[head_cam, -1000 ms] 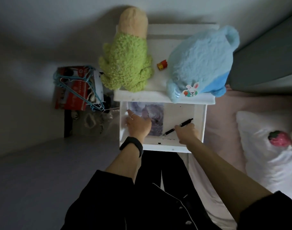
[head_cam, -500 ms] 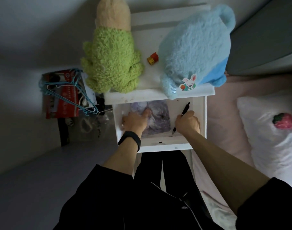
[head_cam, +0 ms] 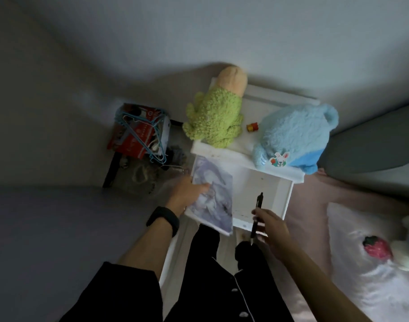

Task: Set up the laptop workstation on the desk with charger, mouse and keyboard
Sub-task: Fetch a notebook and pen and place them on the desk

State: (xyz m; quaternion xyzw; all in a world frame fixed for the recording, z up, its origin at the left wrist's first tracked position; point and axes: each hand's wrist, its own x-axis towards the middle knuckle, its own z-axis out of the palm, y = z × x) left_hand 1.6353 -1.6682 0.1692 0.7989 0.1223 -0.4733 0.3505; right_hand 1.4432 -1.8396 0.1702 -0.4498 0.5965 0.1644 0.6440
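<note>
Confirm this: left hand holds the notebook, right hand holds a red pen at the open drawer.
Wrong colour: the pen is black, not red, per the head view. Left hand holds the notebook, right hand the pen, at the open drawer.

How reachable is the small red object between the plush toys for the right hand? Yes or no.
Probably yes: the red object lies uncovered on the nightstand, open from above; but the right hand holds a pen.

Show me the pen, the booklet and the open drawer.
pen (head_cam: 259, 202), head view, on its upper barrel.
booklet (head_cam: 218, 196), head view, middle of its purple-grey cover.
drawer (head_cam: 254, 182), head view, on its bare white floor.
</note>
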